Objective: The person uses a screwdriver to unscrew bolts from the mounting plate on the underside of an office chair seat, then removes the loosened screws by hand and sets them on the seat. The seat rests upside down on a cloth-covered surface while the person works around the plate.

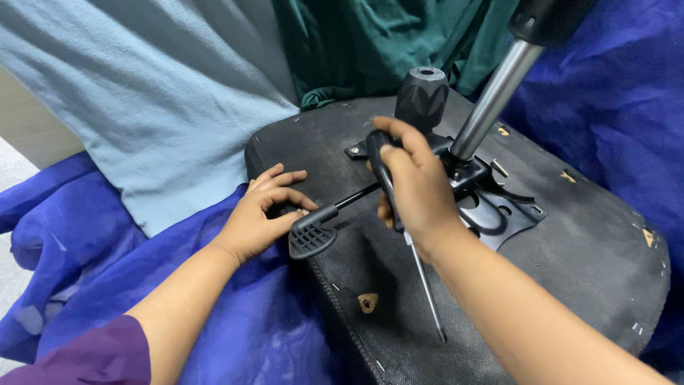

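An upturned office chair seat (584, 242) lies with its black fabric underside up. A black metal mechanism plate (499, 210) is bolted to it, with a silver gas cylinder (491, 96) rising from it and a black round knob (422, 96) behind. My right hand (417, 189) grips a screwdriver (426, 289) by its black handle, shaft pointing down toward me. My left hand (262, 217) rests on the seat's left edge, thumb touching the black paddle of the adjustment lever (313, 232).
Blue cloth (85, 235) lies under the seat and to the right. A light blue cloth (164, 93) and a dark green cloth (356, 43) hang behind. A small brown screw mount (368, 303) sits in the seat's near part.
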